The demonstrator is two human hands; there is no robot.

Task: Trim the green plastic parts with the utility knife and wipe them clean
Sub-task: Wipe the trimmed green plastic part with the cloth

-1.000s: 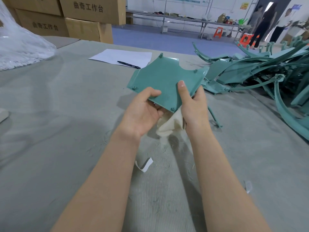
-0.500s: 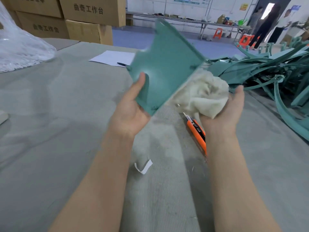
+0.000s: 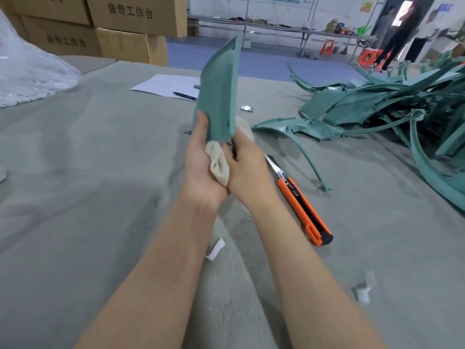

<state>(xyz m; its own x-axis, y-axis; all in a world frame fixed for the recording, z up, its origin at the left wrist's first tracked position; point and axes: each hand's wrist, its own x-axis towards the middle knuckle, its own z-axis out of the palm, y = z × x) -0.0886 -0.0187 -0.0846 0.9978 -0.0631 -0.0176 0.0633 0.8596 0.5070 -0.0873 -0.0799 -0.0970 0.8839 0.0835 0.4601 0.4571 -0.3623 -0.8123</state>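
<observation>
green part (image 3: 219, 96) upright in left hand (image 3: 201, 170), cloth (image 3: 219, 165) (off-white) in right hand (image 3: 247, 170)

L hand (image 3: 201, 159), R hand (image 3: 247, 170) raised close together, both gripping.

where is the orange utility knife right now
Head view: the orange utility knife lies on the grey table cover just right of the right hand, left of the green plastic parts pile.

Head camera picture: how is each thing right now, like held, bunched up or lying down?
green part, held upright on edge by the left hand
cloth, bunched in the right hand, against the green part
utility knife, lying on the table, blade out
pen, lying on the paper
</observation>
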